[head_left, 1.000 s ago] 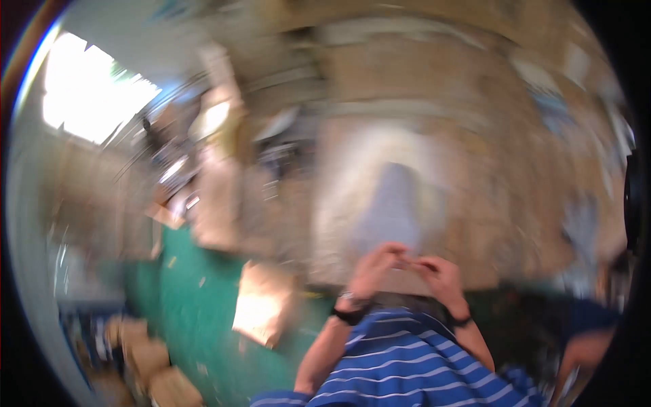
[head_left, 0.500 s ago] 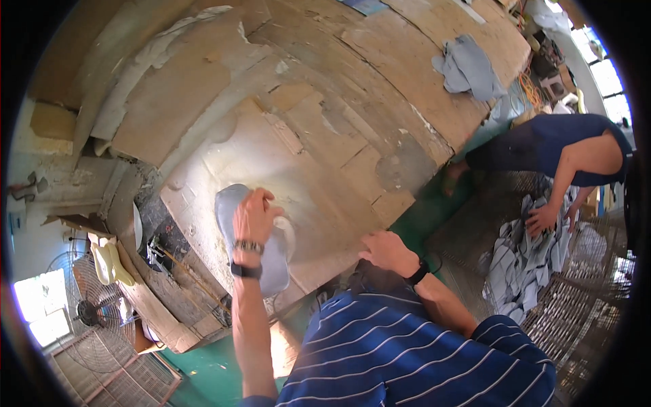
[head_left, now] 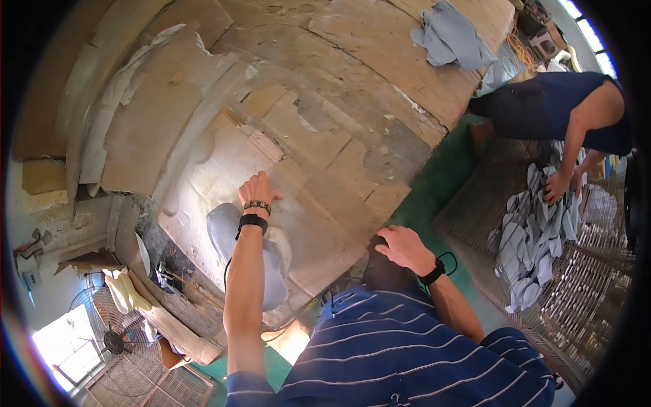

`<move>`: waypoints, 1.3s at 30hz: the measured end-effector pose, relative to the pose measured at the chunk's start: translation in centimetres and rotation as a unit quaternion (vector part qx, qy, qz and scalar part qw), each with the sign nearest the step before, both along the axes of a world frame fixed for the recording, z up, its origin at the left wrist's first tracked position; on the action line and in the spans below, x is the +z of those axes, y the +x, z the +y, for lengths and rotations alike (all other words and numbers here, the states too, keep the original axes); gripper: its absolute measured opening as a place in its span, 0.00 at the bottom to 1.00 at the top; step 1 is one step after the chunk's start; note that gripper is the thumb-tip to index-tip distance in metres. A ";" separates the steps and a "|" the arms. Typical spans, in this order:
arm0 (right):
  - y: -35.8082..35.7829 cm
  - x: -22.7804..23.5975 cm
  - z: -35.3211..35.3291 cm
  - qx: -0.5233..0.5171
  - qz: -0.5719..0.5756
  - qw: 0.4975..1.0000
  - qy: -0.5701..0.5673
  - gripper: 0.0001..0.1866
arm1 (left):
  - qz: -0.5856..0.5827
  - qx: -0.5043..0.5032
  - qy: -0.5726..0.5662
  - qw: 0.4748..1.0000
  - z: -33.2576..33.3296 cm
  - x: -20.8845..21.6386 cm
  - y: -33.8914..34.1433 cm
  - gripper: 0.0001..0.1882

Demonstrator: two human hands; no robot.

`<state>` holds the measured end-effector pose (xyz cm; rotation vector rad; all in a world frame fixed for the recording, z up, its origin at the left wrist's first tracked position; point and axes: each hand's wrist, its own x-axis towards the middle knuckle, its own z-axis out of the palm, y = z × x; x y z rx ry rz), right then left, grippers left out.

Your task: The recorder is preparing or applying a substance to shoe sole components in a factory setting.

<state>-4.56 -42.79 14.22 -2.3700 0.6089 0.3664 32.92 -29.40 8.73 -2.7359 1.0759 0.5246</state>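
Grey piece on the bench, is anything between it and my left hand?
Nothing visible stands between the grey piece and your left hand. Your own left forearm crosses over it in this view, hiding part of it.

Beyond my left hand [head_left: 258, 190], the cardboard-covered surface [head_left: 325, 217] gives me a low, open path forward and across to the right, as far as the grey pile [head_left: 453, 35] near its edge. Back toward my body, the long grey piece [head_left: 273, 278] stands in the way of a low sweep. Past my right hand [head_left: 407, 247], the mesh basket [head_left: 461, 217], its grey scraps [head_left: 532, 251] and a bending co-worker [head_left: 573, 112] obstruct that side.
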 end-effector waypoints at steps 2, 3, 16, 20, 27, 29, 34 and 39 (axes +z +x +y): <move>0.9 -0.3 0.6 0.003 -0.027 1.000 0.001 0.15 | -0.003 0.003 -0.003 1.000 -0.3 0.1 -0.4 0.28; 1.8 -0.4 1.2 0.012 -0.058 0.998 0.003 0.16 | -0.008 0.003 -0.011 1.000 -0.1 0.0 -0.5 0.28; 13.1 -7.2 10.3 0.140 -0.145 0.959 -0.199 0.37 | -0.010 0.035 -0.053 0.998 1.8 0.0 -1.9 0.24; 13.3 -7.5 10.1 0.108 -0.120 0.975 -0.150 0.37 | 0.006 0.046 -0.074 0.996 2.4 2.8 -5.3 0.24; 13.3 -7.5 10.3 0.129 -0.097 0.970 -0.180 0.36 | -0.020 0.117 -0.118 0.986 3.6 7.1 -2.9 0.26; 13.4 -6.9 10.3 0.156 -0.062 0.970 -0.178 0.36 | -0.009 0.108 -0.091 0.990 3.2 6.3 -1.5 0.26; 13.5 -7.3 11.2 0.153 -0.072 0.966 -0.194 0.36 | -0.029 0.114 0.012 0.993 1.8 0.4 0.6 0.28; 13.6 -7.6 11.5 0.099 -0.090 0.969 -0.205 0.32 | -0.031 0.068 0.036 0.997 -0.2 -0.4 1.4 0.30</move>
